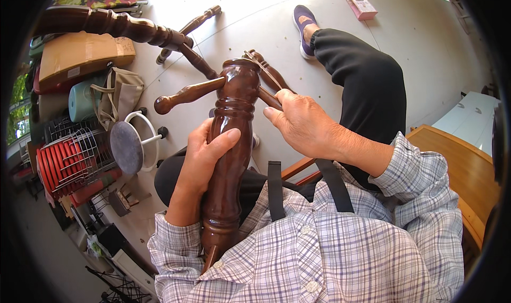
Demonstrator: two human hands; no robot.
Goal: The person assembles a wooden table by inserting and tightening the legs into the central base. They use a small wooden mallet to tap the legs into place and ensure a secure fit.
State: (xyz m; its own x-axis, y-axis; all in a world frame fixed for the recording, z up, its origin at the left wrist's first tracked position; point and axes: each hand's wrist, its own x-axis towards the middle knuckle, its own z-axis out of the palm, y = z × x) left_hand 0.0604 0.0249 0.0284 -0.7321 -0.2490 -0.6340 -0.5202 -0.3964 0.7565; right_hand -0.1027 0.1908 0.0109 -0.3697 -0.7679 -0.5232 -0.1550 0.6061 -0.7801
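Note:
A glossy dark-brown turned wooden post (232, 148) with side pegs leans across my lap, its lower end against my shirt. My left hand (205, 154) is wrapped round its middle, thumb on top. A knobbed peg (189, 94) juts from the post's left side, near the upper end. By that end, my right hand (306, 119) is closed in a pinch on a thin brownish strip (264, 70), which runs to the top of the post. Whether the strip is cord or wire is too fine to tell. Part of the right fingers' grip is hidden.
Another dark turned wooden piece (128, 27) with pegs extends at the upper left. Along the left are a cardboard box (80, 55), a beige bag (120, 92), a round grey stool (126, 147) and a wire rack (80, 162). A pink box (357, 3) lies on the floor; a wooden chair (452, 159) stands right.

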